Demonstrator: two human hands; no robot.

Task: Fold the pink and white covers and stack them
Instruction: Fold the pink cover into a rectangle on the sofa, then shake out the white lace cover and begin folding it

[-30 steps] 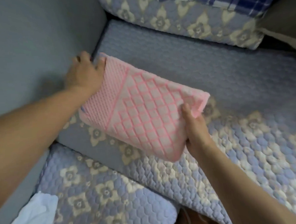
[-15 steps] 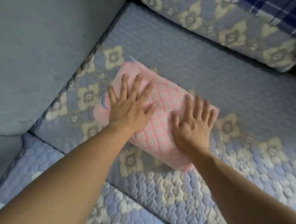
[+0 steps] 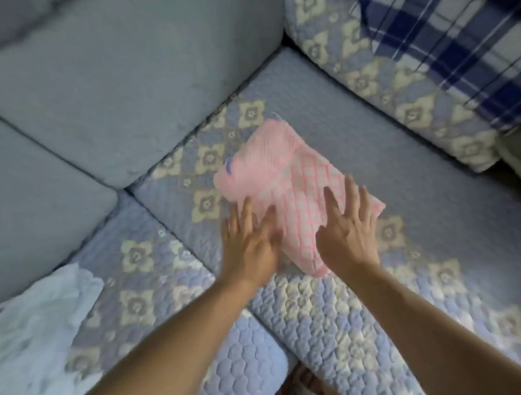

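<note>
A folded pink cover (image 3: 285, 178) with a diamond pattern lies on the quilted blue sofa seat (image 3: 435, 224). My left hand (image 3: 251, 243) rests flat at its near left edge, fingers straight. My right hand (image 3: 347, 233) lies flat on its near right part, fingers spread. Neither hand grips the cloth. A white cover (image 3: 34, 336) lies crumpled at the lower left on the neighbouring seat.
Plain blue back cushions (image 3: 127, 92) fill the upper left. A floral quilted cushion (image 3: 383, 79) and a blue plaid cloth (image 3: 456, 42) sit at the upper right. The gap between the seats runs down to the bottom centre.
The pink cover went from held in the air to lying on the seat. Both hands flattened on it, then slid back toward its near edge.
</note>
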